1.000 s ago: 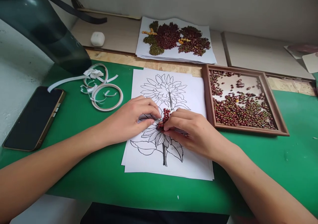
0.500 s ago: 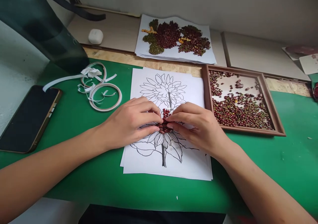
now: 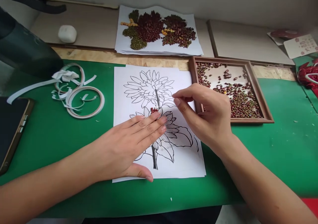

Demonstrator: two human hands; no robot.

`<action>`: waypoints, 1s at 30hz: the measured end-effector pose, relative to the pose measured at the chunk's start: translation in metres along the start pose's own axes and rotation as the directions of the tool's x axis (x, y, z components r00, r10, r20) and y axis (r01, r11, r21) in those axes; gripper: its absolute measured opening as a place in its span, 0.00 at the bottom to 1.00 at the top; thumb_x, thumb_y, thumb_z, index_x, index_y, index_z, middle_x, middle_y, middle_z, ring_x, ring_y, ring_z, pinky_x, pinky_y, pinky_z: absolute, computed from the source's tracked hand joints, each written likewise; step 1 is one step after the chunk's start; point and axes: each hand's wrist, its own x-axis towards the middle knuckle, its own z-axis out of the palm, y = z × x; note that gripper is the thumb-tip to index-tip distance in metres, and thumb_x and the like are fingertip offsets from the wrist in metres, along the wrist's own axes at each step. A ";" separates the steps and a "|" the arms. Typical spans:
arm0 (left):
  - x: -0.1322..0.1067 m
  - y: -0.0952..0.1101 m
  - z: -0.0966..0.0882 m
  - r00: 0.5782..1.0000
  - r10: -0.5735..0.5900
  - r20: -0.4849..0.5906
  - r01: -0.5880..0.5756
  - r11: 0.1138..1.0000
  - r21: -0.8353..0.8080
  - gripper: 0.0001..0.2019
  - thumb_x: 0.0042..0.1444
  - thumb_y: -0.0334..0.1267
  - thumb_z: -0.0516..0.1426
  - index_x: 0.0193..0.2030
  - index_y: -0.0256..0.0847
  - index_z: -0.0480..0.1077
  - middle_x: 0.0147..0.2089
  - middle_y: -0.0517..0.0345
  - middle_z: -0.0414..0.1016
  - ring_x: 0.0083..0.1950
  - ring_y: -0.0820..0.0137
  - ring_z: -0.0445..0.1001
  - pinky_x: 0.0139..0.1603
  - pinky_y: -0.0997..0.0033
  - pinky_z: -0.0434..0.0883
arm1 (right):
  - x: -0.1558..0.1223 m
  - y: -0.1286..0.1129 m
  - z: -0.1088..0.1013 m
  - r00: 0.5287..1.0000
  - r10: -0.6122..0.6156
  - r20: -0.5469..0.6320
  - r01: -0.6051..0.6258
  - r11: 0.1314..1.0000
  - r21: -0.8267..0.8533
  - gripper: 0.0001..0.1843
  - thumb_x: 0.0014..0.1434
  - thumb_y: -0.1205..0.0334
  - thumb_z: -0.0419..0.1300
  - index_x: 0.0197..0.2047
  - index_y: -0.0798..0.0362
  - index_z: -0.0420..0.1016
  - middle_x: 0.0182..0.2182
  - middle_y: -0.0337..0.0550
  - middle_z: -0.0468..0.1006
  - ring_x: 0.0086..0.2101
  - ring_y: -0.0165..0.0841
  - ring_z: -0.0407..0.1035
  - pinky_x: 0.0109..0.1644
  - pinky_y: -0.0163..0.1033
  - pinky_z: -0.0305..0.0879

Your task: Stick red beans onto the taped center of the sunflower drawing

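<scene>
A sheet of paper with flower line drawings lies on the green tabletop. My left hand rests flat across the lower flower, fingers stretched out and thumb apart. Small dark red beans show just above its fingertips; the rest of the flower's centre is hidden under the hand. Over the sheet's right side is my right hand, thumb and forefinger brought together in a pinch. Whatever is between those fingertips is too small to make out. Right behind this hand stands a brown wooden frame tray with mixed beans.
A finished bean picture lies at the back. On the left are tape rolls with white strips, a phone, a dark bottle and a white case. A red bundle sits at the far right.
Both hands were pinching together at the lower flower's centre. The left has flattened over it, and the right has lifted away toward the bean tray. The camera view has shifted right.
</scene>
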 end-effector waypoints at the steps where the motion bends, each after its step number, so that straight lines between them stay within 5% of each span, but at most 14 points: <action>1: 0.000 -0.001 0.001 1.000 0.009 0.004 -0.009 1.000 0.003 0.51 0.64 0.73 0.46 0.80 0.33 0.47 0.82 0.45 0.45 0.83 0.55 0.43 0.82 0.55 0.46 | 0.000 0.000 0.000 1.000 -0.004 0.007 0.004 1.000 0.005 0.08 0.69 0.69 0.60 0.40 0.48 0.78 0.34 0.43 0.82 0.35 0.35 0.75 0.40 0.44 0.72; 12: 0.004 -0.011 -0.008 0.997 0.034 0.075 -0.034 0.999 0.000 0.43 0.70 0.65 0.47 0.80 0.38 0.47 0.81 0.50 0.48 0.83 0.59 0.46 0.82 0.57 0.44 | -0.001 0.008 0.003 0.999 -0.011 0.037 0.011 1.000 0.000 0.08 0.69 0.69 0.58 0.41 0.48 0.78 0.34 0.43 0.81 0.36 0.36 0.75 0.41 0.44 0.72; 18: 0.005 -0.014 -0.013 0.997 0.049 -0.066 -0.049 0.999 0.012 0.44 0.69 0.65 0.50 0.78 0.31 0.52 0.78 0.37 0.55 0.81 0.51 0.52 0.78 0.50 0.58 | -0.001 0.007 -0.001 1.000 0.000 -0.017 0.000 1.000 -0.015 0.08 0.68 0.68 0.59 0.42 0.48 0.80 0.35 0.45 0.82 0.37 0.38 0.76 0.41 0.46 0.72; 23: 0.003 -0.020 -0.028 0.955 0.123 -0.269 -0.075 0.981 0.180 0.14 0.66 0.34 0.62 0.58 0.39 0.75 0.61 0.47 0.80 0.63 0.54 0.78 0.59 0.52 0.78 | -0.002 0.010 -0.001 1.000 -0.021 -0.013 0.021 0.999 -0.026 0.11 0.69 0.70 0.57 0.46 0.48 0.80 0.38 0.47 0.81 0.39 0.41 0.75 0.43 0.48 0.70; 27: 0.000 -0.021 -0.030 0.952 0.109 -0.286 -0.073 0.988 0.133 0.12 0.63 0.29 0.63 0.52 0.44 0.77 0.51 0.55 0.84 0.52 0.60 0.84 0.49 0.57 0.81 | -0.001 0.011 -0.002 0.987 -0.084 0.136 0.084 0.996 0.005 0.12 0.69 0.70 0.58 0.48 0.48 0.80 0.43 0.48 0.82 0.43 0.42 0.73 0.45 0.49 0.70; 30: 0.000 -0.021 -0.026 0.961 0.105 -0.256 -0.079 0.991 0.109 0.11 0.63 0.29 0.63 0.50 0.44 0.77 0.50 0.57 0.84 0.51 0.61 0.83 0.50 0.56 0.80 | 0.000 0.009 -0.002 0.932 -0.164 0.322 0.141 0.985 0.095 0.07 0.69 0.67 0.60 0.45 0.49 0.80 0.42 0.48 0.80 0.43 0.41 0.71 0.44 0.47 0.69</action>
